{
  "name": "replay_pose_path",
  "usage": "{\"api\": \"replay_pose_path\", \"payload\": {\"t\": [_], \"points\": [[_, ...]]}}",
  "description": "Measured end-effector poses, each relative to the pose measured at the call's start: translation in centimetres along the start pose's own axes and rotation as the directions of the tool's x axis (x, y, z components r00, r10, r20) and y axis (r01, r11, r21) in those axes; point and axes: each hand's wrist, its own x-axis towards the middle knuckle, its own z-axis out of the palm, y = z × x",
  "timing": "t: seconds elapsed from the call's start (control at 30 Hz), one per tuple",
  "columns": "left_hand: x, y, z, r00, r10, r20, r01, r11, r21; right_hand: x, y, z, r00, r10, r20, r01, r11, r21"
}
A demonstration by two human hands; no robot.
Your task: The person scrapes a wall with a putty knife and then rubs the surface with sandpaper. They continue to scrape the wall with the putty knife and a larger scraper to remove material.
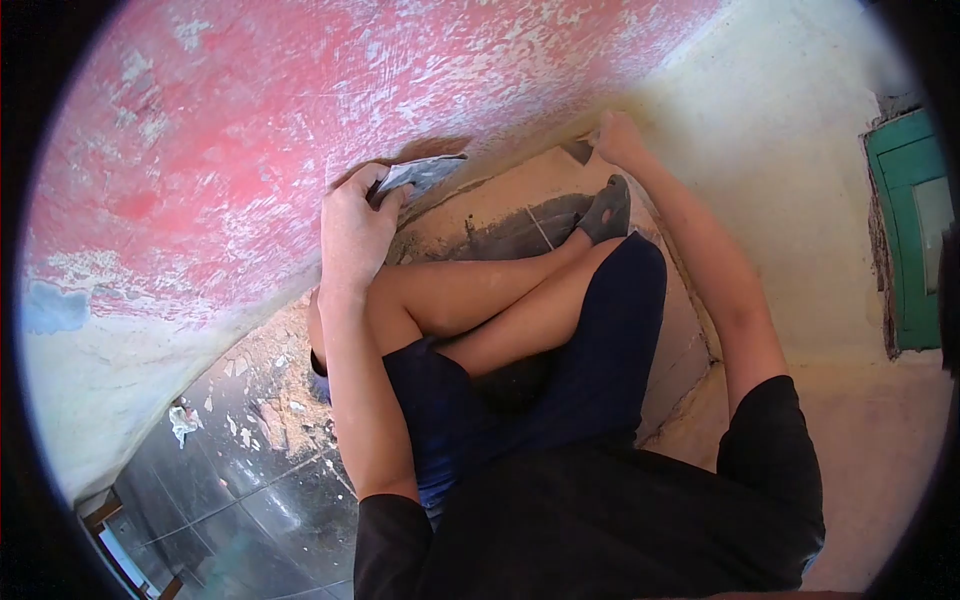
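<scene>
My left hand [355,225] grips a folded grey sheet of sandpaper [425,176] between thumb and fingers, against the lower part of the red, patchy wall [230,150]. Paint on that wall is scuffed through to white. Over in the corner, my right hand [622,142] is closed in a fist close to the wall's base. A dark, flat, blade-like piece [578,151] shows right at its fingers; I cannot tell whether the fist holds it. My bent legs [480,310] lie crossed on the floor between both arms.
Orange dust and paint flakes [275,410] cover parts of the dark tiled floor [240,530]. A crumpled white scrap [184,424] lies near the left wall base. On the right stands a pale wall [800,200] with a green-framed panel [905,240]. My foot in a dark sock [608,208] points toward the corner.
</scene>
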Motion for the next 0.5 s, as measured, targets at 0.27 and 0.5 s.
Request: {"api": "replay_pose_path", "payload": {"t": [0.27, 0.5], "points": [[-0.1, -0.2, 0.1, 1.000, 0.014, 0.012, -0.015, 1.000, 0.014, 0.6, -4.6, 1.9, 0.996, 0.049, 0.073, -0.047, 0.999, -0.019], [-0.1, -0.4, 0.2, 0.999, 0.042, -0.020, -0.042, 0.999, -0.017, -2.1, -12.6, -4.1, 0.987, -0.106, 0.121, 0.080, 0.976, 0.204]]}}
